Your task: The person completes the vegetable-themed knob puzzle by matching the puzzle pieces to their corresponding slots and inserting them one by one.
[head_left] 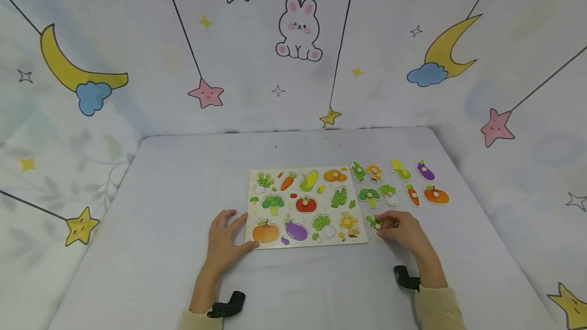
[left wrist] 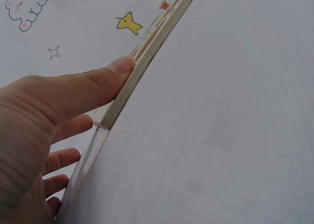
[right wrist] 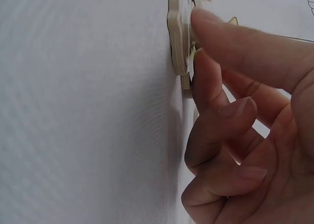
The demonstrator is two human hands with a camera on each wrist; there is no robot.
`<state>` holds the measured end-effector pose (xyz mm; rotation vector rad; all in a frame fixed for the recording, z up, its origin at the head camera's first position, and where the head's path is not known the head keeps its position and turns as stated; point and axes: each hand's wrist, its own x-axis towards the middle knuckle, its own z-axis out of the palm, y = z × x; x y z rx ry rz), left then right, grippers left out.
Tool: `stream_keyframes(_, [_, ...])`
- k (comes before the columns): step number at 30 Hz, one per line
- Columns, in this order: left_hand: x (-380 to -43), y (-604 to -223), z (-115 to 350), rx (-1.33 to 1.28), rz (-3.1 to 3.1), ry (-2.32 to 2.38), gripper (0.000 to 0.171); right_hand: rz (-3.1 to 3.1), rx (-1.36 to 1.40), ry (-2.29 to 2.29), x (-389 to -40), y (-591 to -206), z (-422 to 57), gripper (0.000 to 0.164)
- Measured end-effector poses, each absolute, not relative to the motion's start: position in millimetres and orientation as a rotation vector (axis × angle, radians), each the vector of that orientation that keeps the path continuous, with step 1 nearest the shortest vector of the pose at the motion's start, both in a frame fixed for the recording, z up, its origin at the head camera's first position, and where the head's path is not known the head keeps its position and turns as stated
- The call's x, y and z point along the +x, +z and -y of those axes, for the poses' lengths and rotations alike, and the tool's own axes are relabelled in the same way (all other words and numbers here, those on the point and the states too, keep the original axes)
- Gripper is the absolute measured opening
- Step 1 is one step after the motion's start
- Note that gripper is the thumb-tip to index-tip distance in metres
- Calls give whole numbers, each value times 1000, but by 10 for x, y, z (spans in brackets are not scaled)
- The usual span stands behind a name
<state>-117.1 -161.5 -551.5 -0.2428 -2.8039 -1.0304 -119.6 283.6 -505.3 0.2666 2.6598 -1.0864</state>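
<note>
A pale wooden vegetable puzzle board [head_left: 284, 172] lies flat on the white table. My left hand [head_left: 224, 241] is at its lower left corner, the thumb on the front edge and the fingers spread along the left side. In the left wrist view the thumb [left wrist: 93, 89] rests against the board's edge [left wrist: 142, 62]. Right of the board, my right hand [head_left: 403, 230] pinches a turnip puzzle piece [head_left: 372, 221] with thumb and index finger, partly hiding it. The right wrist view shows the piece [right wrist: 175, 35] edge-on at the fingertips, its other fingers curled.
Loose knobbed pieces lie in two rows right of the board: asparagus [head_left: 358, 171], mushroom [head_left: 374, 172], corn [head_left: 401, 169], eggplant [head_left: 425, 170], broccoli [head_left: 369, 197], cabbage [head_left: 389, 194], carrot [head_left: 411, 195] and pumpkin [head_left: 436, 195]. A patterned cloth wall [head_left: 257, 65] stands behind the table.
</note>
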Motion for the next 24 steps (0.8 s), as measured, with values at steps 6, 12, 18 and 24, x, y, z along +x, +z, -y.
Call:
stream_keyframes(6, [-1176,-5526,1608,-246,2807,-1014,79,-2670,251,-1090,-1197,-5084,-2864,26])
stream_keyframes(12, [-1182,-5543,1622,-255,2797,-1026,78,-2678,217,-1084,-1204,-5081,-2861,20])
stream_keyframes(18, [-1183,-5548,1626,-261,2790,-1036,78,-2658,241,-1087,-1215,-5029,-2846,20])
stream_keyframes(24, [-1177,-5546,1617,-249,2794,-1041,79,-2648,255,-1070,-1218,-5036,-2847,19])
